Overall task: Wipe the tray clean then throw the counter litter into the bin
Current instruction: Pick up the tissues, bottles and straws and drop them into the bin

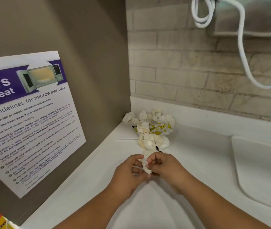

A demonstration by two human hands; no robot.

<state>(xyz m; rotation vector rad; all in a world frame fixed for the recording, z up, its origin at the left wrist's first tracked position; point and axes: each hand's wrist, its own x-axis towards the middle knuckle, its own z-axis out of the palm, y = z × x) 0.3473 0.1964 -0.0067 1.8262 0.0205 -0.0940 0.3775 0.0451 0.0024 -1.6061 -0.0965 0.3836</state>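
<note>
Several crumpled white tissue balls (148,119) lie heaped in the counter's back corner, on and around a white wrapper with yellow smiley faces (160,128). More stained wads (149,141) sit just in front. My left hand (129,172) and right hand (166,167) meet over the white counter (88,177), both pinching one twisted tissue wad (145,162) between fingertips. A thin white stick (137,167) pokes out by my left fingers. No tray or bin is in view.
A grey side panel with a microwave guideline poster (27,119) walls the left. A white straw (126,139) lies by the litter. A white sink basin (261,171) is on the right. A white cable (242,47) hangs before the brick wall.
</note>
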